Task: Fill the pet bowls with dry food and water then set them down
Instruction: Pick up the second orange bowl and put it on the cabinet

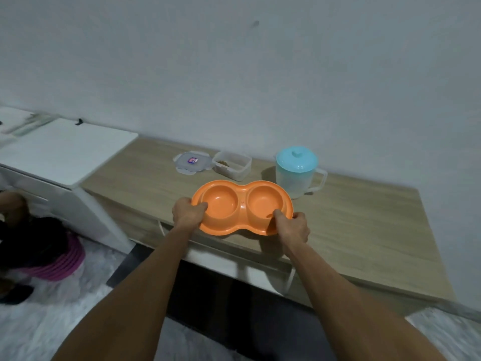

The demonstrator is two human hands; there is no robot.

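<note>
I see the orange double pet bowl [243, 204] at the near edge of the wooden tabletop [364, 225]. I can't tell if it's seated or just off the surface. Both wells are empty. The left hand [187, 213] grips the left end and the right hand [292, 227] grips the right near corner, each with the thumb over the rim. The long axis runs left-right across me. The open kibble container [231, 165] sits beyond the left well, with its lid [192, 162] beside it. The blue-lidded pitcher [298, 173] is just behind the right well. My call: left hand is nearer the kibble, right hand nearer the water.
</note>
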